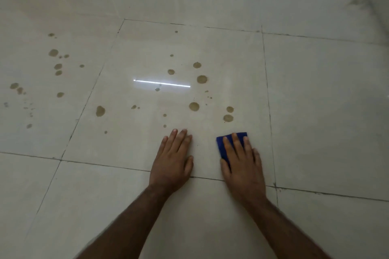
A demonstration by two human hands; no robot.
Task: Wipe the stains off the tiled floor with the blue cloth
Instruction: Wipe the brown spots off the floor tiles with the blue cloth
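A person's two bare hands lie flat on a glossy, pale beige tiled floor (315,94) in the lower centre of the frame, both forearms reaching up from the bottom edge. The right hand (242,163) presses down on a small, folded, deep blue cloth (223,145), fingers straight and slightly spread over it rather than curled round it; the palm covers most of the fabric, so only the far edge and the left side show. The visible part of the cloth reads as a rough rectangle whose long axis runs up the frame, away from the person and in line with the fingers, its far edge tilted a little. The left hand (172,161) rests just beside it, apart from the cloth, open with fingers straight and close together, holding nothing and braced palm-down on the tile. Both hands sit on the near edge of the large central tile, their wrists over the dark grout line (105,165) that crosses the lower frame. Round brownish stains (194,106) dot the floor beyond the fingertips, the nearest pair lying just above the cloth at centre right; more are scattered across the centre and the left side of the frame. A thin white reflection of a strip light (162,83) gleams at the centre of the tile.
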